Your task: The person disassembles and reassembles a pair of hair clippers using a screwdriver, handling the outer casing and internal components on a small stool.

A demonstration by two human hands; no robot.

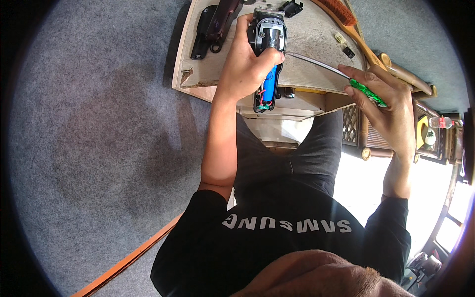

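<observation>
I have the left hand (244, 74) curled round an opened hair clipper (271, 38), the right hand (390, 97) gripping a green-handled screwdriver (364, 90), desk (316, 42) beneath

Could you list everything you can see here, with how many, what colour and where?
Clipper: one, black and silver, left hand
Battery: one, blue, in the clipper
Screwdriver: one, green handle, right hand
Shell: one, dark maroon, table's left
Long part: one, black, beside the shell
Brush: one, orange-red bristles, table's right
Small blocks: two, pale yellow and black, near the brush
Table: one, pale wood, top centre
Bottle: one, clear with reddish cap, far right
Strip: one, orange, lower left
Shirt: one, black, lower centre
Trousers: one pair, dark grey, below table
Left hand: one, bare, on clipper
Right hand: one, bare, on screwdriver
</observation>
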